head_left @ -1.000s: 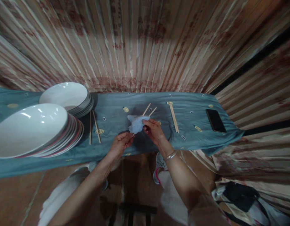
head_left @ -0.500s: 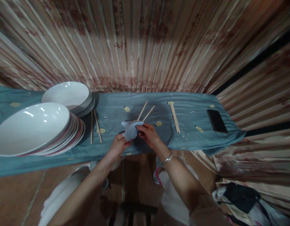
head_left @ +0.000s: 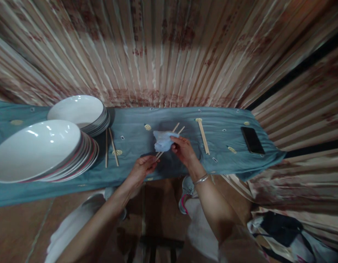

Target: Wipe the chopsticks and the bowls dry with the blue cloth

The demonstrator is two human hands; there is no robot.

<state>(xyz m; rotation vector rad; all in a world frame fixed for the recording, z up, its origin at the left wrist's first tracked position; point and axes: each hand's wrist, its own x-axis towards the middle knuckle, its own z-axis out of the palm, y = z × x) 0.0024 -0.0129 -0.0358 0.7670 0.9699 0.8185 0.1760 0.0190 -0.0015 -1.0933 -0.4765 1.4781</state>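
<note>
Two wooden chopsticks are pinched at their near ends by my left hand, fingers closed. My right hand is closed on a pale blue cloth, which is wrapped about the middle of these chopsticks. Their far tips stick out beyond the cloth, slightly apart. Left of my hands, another pair of chopsticks lies on the tablecloth, spread a little. On the right side, more chopsticks lie close together.
A blue-green tablecloth covers the narrow table. Stacked large white bowls and a second stack of bowls stand at the left. A black phone lies at the right. Pleated curtains hang behind.
The cloth and my right hand have slid up and to the right along the chopsticks. Their near ends now show between the cloth and my left hand.
</note>
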